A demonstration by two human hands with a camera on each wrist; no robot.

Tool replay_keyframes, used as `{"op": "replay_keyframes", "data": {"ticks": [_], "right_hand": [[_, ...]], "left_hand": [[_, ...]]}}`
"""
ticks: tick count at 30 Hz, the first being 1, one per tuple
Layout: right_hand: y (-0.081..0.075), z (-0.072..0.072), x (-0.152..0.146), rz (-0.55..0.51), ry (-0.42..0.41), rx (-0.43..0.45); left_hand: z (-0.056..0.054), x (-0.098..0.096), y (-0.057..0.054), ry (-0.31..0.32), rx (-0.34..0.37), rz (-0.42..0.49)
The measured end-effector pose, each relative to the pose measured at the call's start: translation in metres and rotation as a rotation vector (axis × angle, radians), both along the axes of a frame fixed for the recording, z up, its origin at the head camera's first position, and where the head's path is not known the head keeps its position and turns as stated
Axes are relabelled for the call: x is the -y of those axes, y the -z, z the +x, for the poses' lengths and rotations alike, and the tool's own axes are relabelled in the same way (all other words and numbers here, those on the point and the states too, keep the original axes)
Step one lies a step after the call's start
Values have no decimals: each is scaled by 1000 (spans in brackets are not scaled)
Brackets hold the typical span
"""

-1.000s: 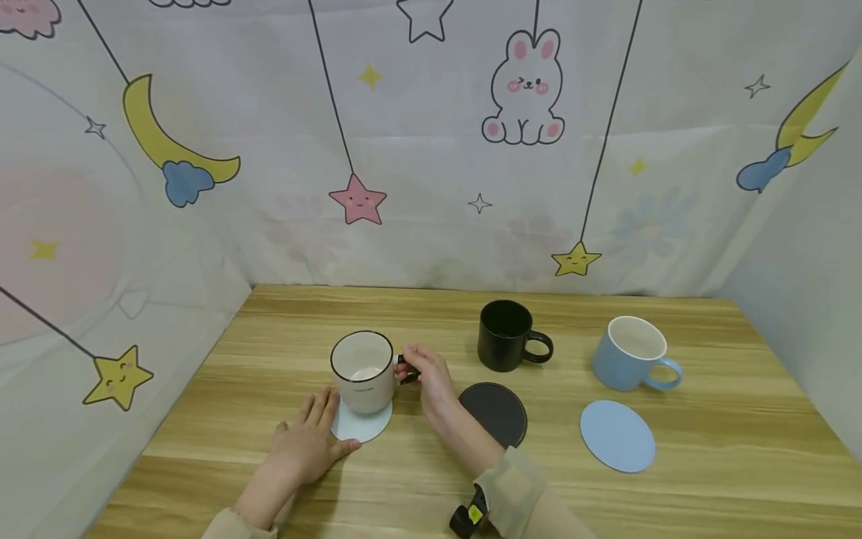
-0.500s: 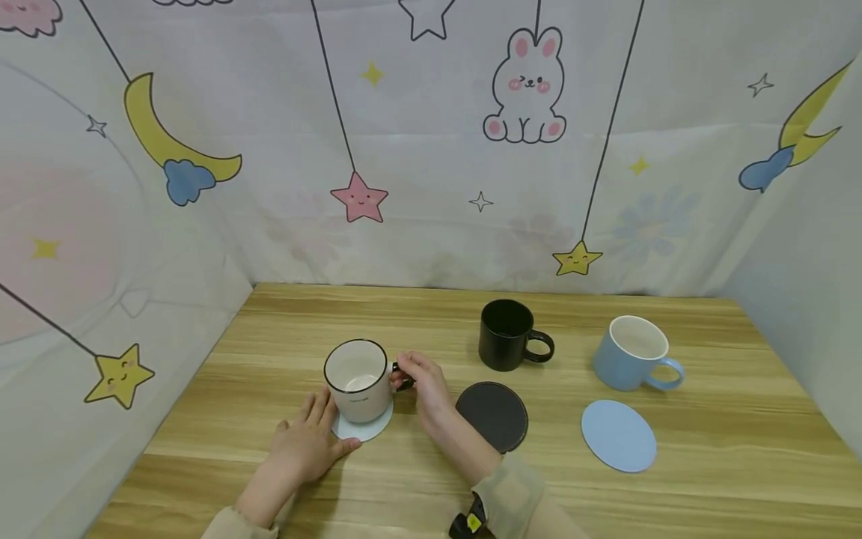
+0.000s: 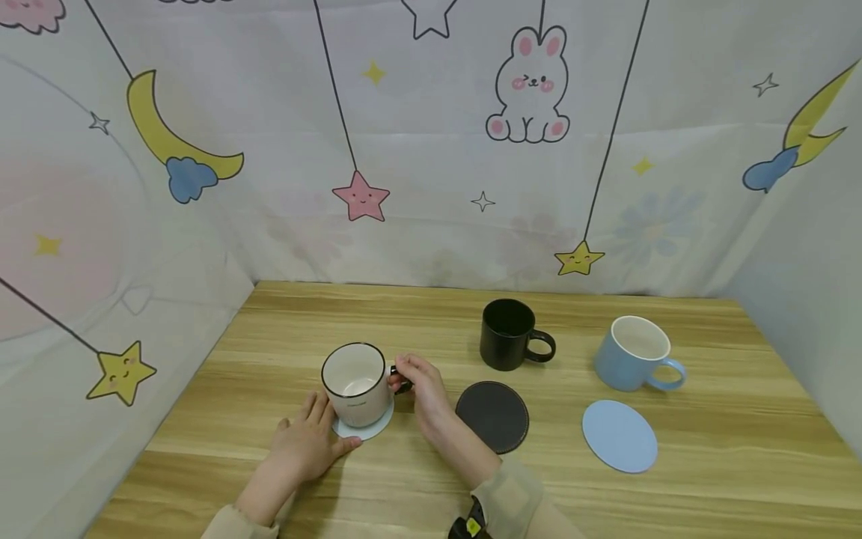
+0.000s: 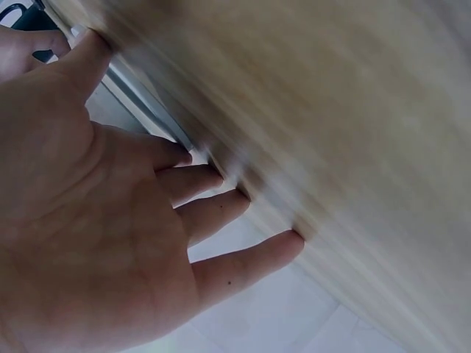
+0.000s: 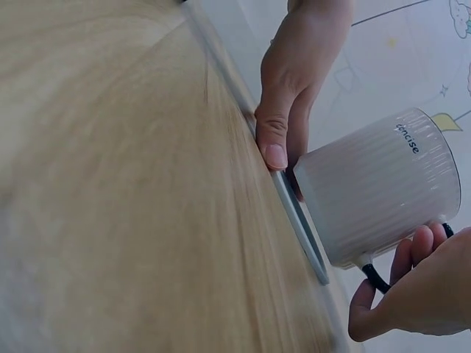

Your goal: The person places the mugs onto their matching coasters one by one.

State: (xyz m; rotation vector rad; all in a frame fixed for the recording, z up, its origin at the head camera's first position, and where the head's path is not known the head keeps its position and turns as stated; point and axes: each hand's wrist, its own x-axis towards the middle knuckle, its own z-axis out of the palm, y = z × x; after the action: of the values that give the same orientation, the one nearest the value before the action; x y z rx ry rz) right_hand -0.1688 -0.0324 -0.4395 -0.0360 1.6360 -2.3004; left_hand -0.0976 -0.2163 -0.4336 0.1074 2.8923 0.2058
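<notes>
A white mug [image 3: 357,404] with a dark rim and black handle is over a pale round coaster [image 3: 364,433]. My right hand [image 3: 426,385] grips its handle from the right. In the right wrist view the mug [image 5: 379,184] carries the word "concise", and a narrow gap shows under part of its base; whether the rest touches the coaster [image 5: 300,228] I cannot tell. My left hand [image 3: 304,448] lies at the coaster's left side, thumb and fingers spread along its edge. In the left wrist view the left hand's fingers [image 4: 243,268] are extended, tips on the wooden surface.
A black mug [image 3: 506,340] stands at the back, with a dark stitched-edge coaster [image 3: 494,419] in front of it, close to my right forearm. Farther right are a blue mug [image 3: 626,359] and a light blue coaster [image 3: 619,438]. A printed cloth [image 3: 431,239] hangs behind the table.
My right hand has brought the white mug slightly nearer and to the left, so it covers more of the pale coaster. The left hand stays in place.
</notes>
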Motion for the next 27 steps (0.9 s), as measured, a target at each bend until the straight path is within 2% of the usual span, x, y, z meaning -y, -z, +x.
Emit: {"op": "replay_keyframes", "data": {"ticks": [14, 27], "right_hand": [[2, 2, -1, -20, -2, 10], [3, 3, 0, 10, -11, -11]], "left_hand": [[0, -2, -5, -15, 40, 4], [1, -2, -4, -12, 18, 3]]}}
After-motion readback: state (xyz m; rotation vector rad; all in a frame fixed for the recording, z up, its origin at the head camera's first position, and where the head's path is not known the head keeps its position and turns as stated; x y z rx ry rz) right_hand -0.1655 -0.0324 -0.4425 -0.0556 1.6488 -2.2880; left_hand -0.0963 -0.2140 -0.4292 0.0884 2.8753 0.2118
